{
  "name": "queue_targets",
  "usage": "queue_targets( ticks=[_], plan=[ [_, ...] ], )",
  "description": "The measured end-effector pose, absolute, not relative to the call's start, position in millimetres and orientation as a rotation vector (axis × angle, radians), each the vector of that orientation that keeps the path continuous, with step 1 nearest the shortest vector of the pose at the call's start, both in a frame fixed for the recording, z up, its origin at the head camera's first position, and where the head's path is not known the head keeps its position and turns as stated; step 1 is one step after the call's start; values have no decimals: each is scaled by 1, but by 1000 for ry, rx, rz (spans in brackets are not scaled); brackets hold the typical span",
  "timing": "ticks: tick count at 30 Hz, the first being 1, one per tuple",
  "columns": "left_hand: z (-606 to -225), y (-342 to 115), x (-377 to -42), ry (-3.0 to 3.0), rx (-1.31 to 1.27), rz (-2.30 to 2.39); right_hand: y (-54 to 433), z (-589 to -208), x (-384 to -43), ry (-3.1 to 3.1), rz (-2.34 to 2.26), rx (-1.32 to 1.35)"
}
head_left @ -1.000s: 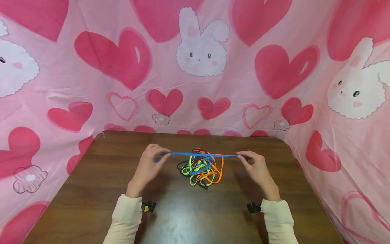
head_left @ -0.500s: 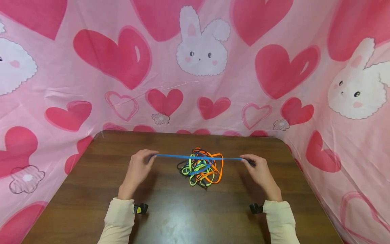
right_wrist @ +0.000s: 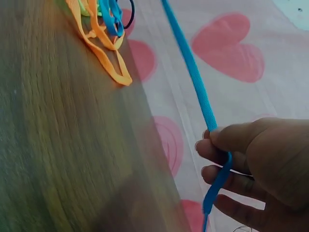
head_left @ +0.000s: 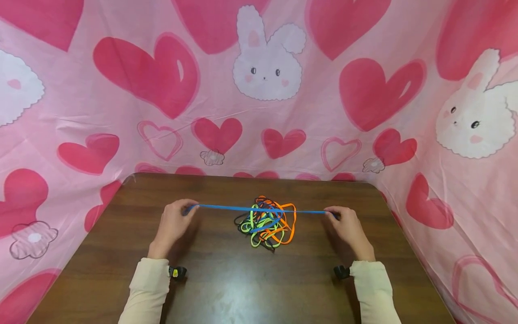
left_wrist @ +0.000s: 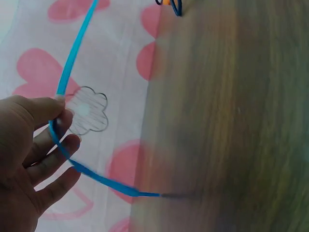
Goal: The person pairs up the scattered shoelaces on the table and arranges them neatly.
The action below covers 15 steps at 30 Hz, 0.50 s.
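Note:
A flat blue shoelace (head_left: 226,207) is stretched nearly level above the table between both hands. My left hand (head_left: 173,225) pinches it between thumb and fingers; in the left wrist view a tail of the blue shoelace (left_wrist: 104,181) dangles past the fingers and ends in a dark tip. On the other side, my right hand (head_left: 349,228) pinches the lace too, and its short end hangs across the fingers in the right wrist view. Behind and below the taut lace lies a tangled heap of shoelaces (head_left: 265,231) in neon yellow, orange, black and blue.
The brown wooden table (head_left: 243,283) has rounded far corners. Pink cloth (head_left: 283,117) printed with hearts and rabbits hangs around its back and sides. A small black wrist camera (head_left: 178,272) sits at the left cuff, another wrist camera (head_left: 341,272) at the right.
Both hands have moved apart, the left one farther to the left and the right one slightly right. A longer stretch of blue shoelace now spans between them. The heap stays in place.

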<state>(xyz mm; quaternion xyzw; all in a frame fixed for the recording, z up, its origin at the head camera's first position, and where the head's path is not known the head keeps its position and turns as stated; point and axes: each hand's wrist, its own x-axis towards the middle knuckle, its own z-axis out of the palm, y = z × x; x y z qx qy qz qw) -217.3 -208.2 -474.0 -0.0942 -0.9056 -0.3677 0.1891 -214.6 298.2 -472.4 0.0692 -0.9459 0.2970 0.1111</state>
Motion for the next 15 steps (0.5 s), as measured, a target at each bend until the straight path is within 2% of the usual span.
queue_targets(
  ticks=[10, 15],
  plan=[
    [-477, -218, -239, -2641, -172, -979, 305, -476, -231, -2810, 685, -89],
    [-481, -220, -255, -2638, -132, -964, 308, -482, -246, -2813, 636, -54]
  ],
)
